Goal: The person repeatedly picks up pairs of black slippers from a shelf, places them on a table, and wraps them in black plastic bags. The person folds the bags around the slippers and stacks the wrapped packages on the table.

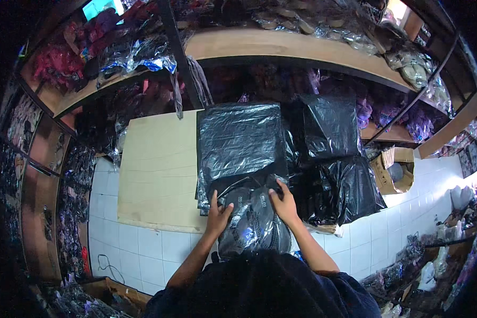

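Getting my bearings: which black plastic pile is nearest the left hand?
The leftmost pile, bordering the pale board; the others lie to its right, farther from the left hand.

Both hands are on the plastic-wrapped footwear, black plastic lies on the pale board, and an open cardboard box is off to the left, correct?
Wrong side: the head view shows the open cardboard box off to the right. Left hand and right hand on footwear, black plastic on board: correct.

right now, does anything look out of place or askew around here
Two small things: a thin dark cord-like loop lies loose on the white tiled floor at left, as if dropped, and the black plastic bags at right look rumpled beside the flatter black stack.
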The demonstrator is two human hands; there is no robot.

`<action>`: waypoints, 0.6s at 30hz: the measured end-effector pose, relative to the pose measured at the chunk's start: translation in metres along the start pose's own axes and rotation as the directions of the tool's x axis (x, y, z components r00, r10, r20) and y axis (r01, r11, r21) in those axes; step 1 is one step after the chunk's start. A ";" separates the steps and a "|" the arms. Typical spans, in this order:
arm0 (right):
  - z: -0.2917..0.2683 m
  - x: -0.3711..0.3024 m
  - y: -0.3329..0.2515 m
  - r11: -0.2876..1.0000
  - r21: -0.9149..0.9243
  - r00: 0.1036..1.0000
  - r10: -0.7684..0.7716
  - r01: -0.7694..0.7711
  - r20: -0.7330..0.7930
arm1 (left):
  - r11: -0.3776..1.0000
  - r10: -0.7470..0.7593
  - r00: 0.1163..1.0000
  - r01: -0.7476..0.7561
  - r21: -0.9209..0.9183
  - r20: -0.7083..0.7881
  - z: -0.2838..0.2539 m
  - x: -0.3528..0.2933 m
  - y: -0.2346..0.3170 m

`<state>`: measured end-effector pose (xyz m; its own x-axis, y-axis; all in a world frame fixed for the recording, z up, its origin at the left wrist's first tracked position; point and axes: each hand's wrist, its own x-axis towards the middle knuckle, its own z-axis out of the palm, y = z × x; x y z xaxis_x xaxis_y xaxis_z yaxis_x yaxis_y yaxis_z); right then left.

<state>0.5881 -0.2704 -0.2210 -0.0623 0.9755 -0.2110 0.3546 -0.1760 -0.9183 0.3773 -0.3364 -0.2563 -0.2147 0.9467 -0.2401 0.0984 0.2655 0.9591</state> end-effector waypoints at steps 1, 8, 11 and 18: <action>0.001 0.006 0.016 0.981 -0.056 0.976 -0.193 0.188 -0.100 | 0.998 0.059 0.997 -0.057 0.037 -0.056 0.001 0.000 -0.005; -0.003 0.003 0.016 0.996 0.091 0.964 0.024 0.000 -0.266 | 0.978 0.203 0.930 -0.179 0.105 -0.307 -0.002 -0.012 0.000; -0.002 0.007 0.025 0.975 -0.223 0.873 -0.101 -0.009 -0.478 | 0.815 0.282 0.872 0.002 0.579 -0.399 -0.002 -0.010 0.012; 0.005 0.026 0.066 1.000 0.015 0.820 0.018 -0.012 -0.573 | 0.931 0.076 0.909 0.082 0.356 -0.409 -0.017 0.013 -0.044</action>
<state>0.6055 -0.2576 -0.2889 0.4896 0.8719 0.0019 0.3417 -0.1899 -0.9204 0.3538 -0.3392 -0.2994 -0.5855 0.8063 -0.0837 0.4199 0.3900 0.8195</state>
